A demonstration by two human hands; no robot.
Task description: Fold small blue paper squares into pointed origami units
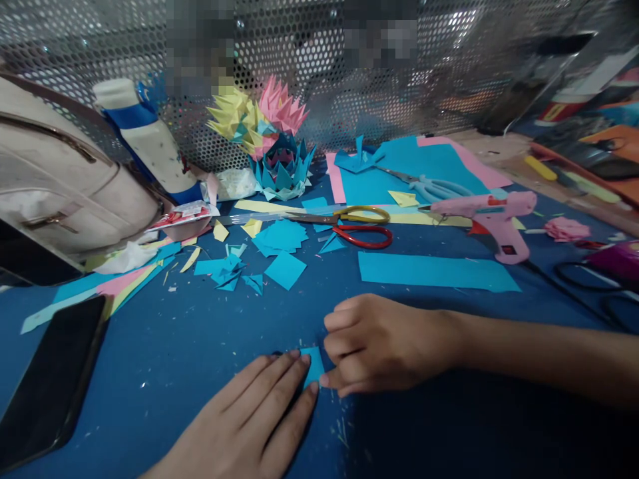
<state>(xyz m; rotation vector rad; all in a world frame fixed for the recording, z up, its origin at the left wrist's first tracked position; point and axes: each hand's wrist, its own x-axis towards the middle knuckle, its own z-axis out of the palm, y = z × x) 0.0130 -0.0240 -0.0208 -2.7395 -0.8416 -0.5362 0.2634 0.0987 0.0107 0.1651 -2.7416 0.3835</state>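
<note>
A small blue paper piece (313, 367) lies on the blue table, near the front middle. My left hand (254, 412) rests flat with its fingertips on the left part of the paper, fingers stretched out. From the right, my right hand (384, 346) touches the paper's right edge with a fingertip, its other fingers curled in; whether it pinches the edge is too small to tell. Beyond the hands lie a blue paper square (285, 269), a stack of blue pieces (281, 237), folded blue pieces (227, 271) and a long blue strip (434, 271).
Scissors with red and yellow handles (364, 227), a pink glue gun (499, 216) with its cord and light-blue scissors (439, 189) lie behind. Paper flowers (282, 166) stand at the back. A phone (50, 379) and a bag (60, 166) are at left.
</note>
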